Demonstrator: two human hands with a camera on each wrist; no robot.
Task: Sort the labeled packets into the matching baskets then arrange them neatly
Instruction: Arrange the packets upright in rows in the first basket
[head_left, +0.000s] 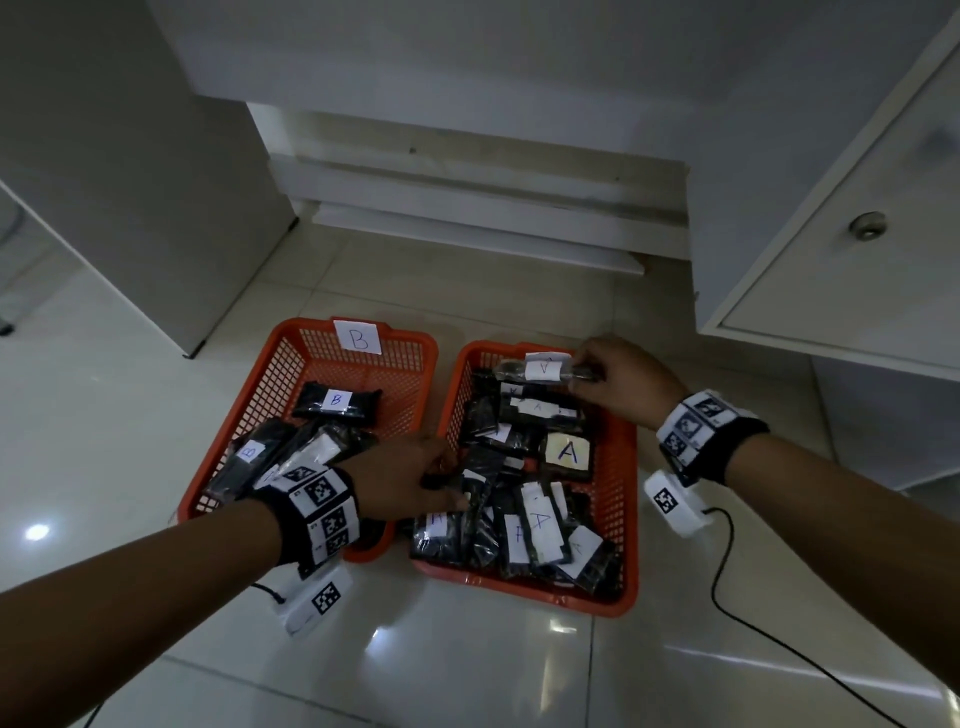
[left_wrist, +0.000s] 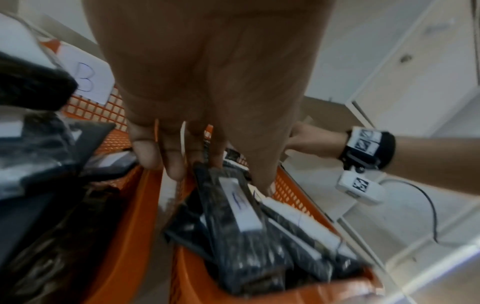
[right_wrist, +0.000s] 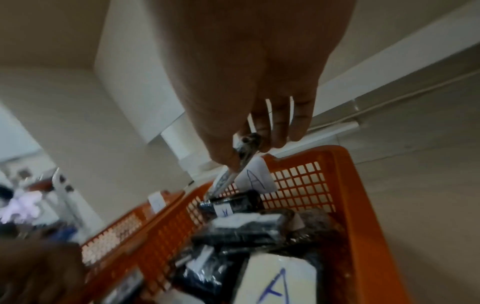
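Two orange baskets sit side by side on the floor. The left basket (head_left: 291, 332) bears a B label (head_left: 358, 336) and holds a few black B packets (head_left: 336, 400). The right basket (head_left: 628, 519) is full of black A packets (head_left: 567, 452). My right hand (head_left: 579, 371) pinches one labeled packet (head_left: 540, 369) by its end above that basket's far wall, in front of the basket's A label (right_wrist: 255, 179). My left hand (head_left: 452, 491) reaches over the right basket's left wall. Its thumb and fingers (left_wrist: 174, 164) grip a black packet (left_wrist: 233, 205) with a white label.
A white cabinet with a round knob (head_left: 867, 226) overhangs at the right. White furniture stands behind and to the left of the baskets. A black cable (head_left: 727, 571) trails over the glossy tiles (head_left: 467, 665) at the right.
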